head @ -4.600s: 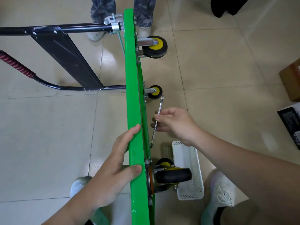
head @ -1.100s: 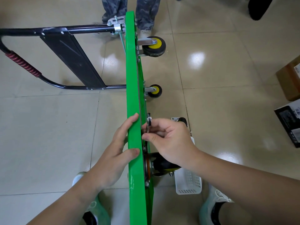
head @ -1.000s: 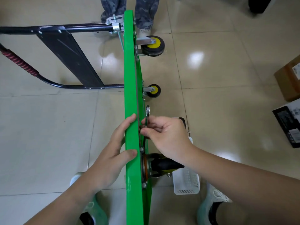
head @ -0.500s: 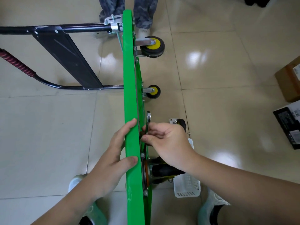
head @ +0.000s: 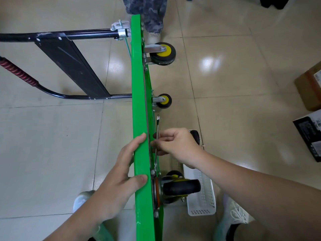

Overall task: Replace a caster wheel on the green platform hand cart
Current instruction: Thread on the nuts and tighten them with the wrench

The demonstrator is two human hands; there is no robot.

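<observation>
The green platform cart (head: 139,110) stands on its side edge, wheels pointing right. My left hand (head: 119,180) grips its upper edge, thumb on the top face. My right hand (head: 175,145) pinches a slim metal wrench (head: 157,129) held close along the cart's underside, just above the near caster. That near caster (head: 181,187) has a black wheel and an orange-ringed mount plate. Two yellow-hubbed casters sit farther along: a large one (head: 162,53) and a small one (head: 163,100). A loose black wheel (head: 195,136) lies on the floor behind my right hand.
A white plastic basket (head: 202,193) lies on the tiled floor right of the near caster. The black folded handle (head: 69,56) with a red grip extends left. Another person's legs (head: 147,13) stand at the cart's far end. Boxes (head: 309,129) sit at the right edge.
My right hand has brought the wrench from out in the open in against the cart's underside near the near caster, and lately swung it slightly. My left hand has kept its hold.
</observation>
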